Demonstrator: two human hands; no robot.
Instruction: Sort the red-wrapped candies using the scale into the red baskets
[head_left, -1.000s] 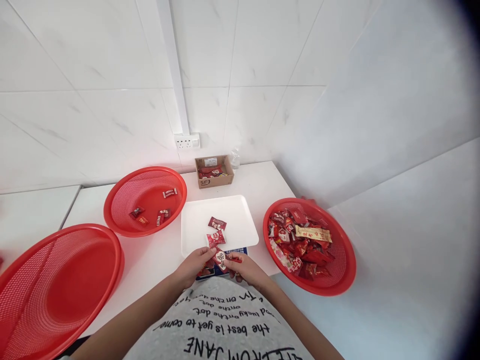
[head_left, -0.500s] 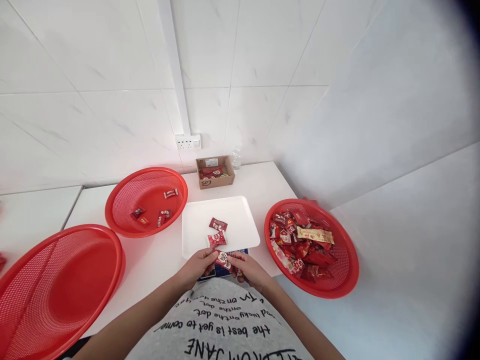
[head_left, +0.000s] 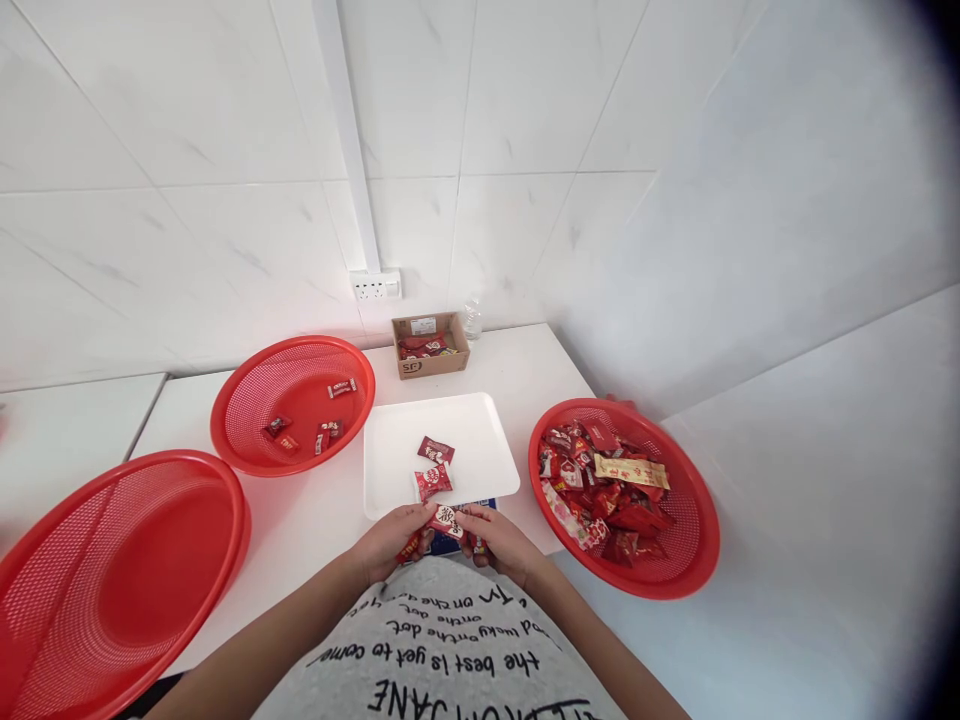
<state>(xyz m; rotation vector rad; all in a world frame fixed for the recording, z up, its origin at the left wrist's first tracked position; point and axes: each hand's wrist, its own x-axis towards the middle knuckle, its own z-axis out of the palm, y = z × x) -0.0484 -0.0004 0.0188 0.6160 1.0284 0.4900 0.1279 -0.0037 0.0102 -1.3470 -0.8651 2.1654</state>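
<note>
Left hand (head_left: 391,541) and right hand (head_left: 501,541) pinched closed, red packet (head_left: 446,519) held between them, near white tray (head_left: 480,440)

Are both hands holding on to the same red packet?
Yes, the left hand and the right hand pinch opposite ends of one red packet.

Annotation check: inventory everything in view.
Walls: 2, white, behind, right
Socket: 1, white, wall
Trunking: 1, white, above socket
Tabletop: 2 sections, white, below
Baskets: 3, red, two left, one right
Tray: 1, white, centre
Carton: 1, brown, rear
Plastic item: 1, clear, beside carton
Packets: many, mostly red, two baskets, carton, tray, held
Printed item: 1, blue, nearside of tray
Shirt: 1, grey, bottom
Forearms: 2, bare, bottom
Left hand, right hand: 2, bare, centre
</note>
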